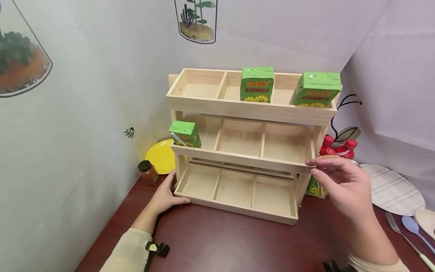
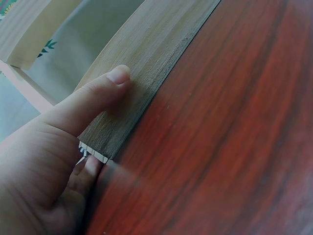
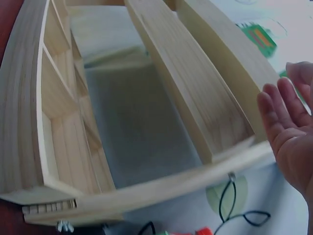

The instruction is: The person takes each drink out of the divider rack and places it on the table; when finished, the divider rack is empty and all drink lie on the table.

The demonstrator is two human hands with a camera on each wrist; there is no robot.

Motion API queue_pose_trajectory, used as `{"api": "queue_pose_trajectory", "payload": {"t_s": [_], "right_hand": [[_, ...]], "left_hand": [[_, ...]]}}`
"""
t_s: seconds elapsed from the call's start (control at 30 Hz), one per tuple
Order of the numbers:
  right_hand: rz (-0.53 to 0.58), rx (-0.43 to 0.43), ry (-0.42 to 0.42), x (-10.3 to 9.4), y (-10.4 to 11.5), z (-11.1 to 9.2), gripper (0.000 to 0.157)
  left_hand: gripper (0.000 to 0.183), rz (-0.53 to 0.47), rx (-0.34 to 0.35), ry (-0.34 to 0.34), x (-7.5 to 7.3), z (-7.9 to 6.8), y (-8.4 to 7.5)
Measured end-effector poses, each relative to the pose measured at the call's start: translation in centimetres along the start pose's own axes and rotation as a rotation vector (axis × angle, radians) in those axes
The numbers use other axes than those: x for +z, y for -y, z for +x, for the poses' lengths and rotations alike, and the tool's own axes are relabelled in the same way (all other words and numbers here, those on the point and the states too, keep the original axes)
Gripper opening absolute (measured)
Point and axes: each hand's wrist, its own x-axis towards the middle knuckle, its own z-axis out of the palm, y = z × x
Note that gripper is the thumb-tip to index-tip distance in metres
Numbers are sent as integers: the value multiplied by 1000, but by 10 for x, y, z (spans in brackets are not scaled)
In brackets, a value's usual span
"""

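Observation:
A three-tier wooden rack (image 1: 251,110) stands on the dark red table, each tier split into three compartments. My left hand (image 1: 164,195) grips its bottom left corner; the left wrist view shows the thumb (image 2: 105,85) on the front board and fingers round the end. By the right end of the middle tier is my right hand (image 1: 344,185), fingers loosely bent, fingertips right at the corner. Green drink cartons stand in the top tier's middle (image 1: 257,88) and right (image 1: 316,92) compartments. Another carton (image 1: 188,138), with a straw on its front, sits at the middle tier's left.
Left of the rack are a yellow plate (image 1: 159,156) and a black-lidded jar (image 1: 148,173). On its right stand red-capped bottles (image 1: 346,149) and another green carton (image 1: 316,189). Farther right lie a checked oval plate (image 1: 395,189), a fork (image 1: 404,234) and spoons (image 1: 411,224).

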Motion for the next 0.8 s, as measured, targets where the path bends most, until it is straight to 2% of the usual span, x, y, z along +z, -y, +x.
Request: {"api": "queue_pose_trajectory", "payload": {"t_s": [0.13,0.33,0.5,0.67,0.8], "right_hand": [[-23,0,19,13,-5,11,30],[-51,58,52,24,-18,16,35],[-115,126,12,32,-29,16,36],[-211,198,-16,48,-34,26,37],[-183,195,24,61,-39,36,44]], "left_hand": [[118,-9,3,-4,0,0,1],[118,-42,0,12,6,-1,2],[119,-33,-7,7,6,-1,2],[120,-28,-12,-11,1,-1,2],[120,-25,-6,-5,0,-2,2]]}}
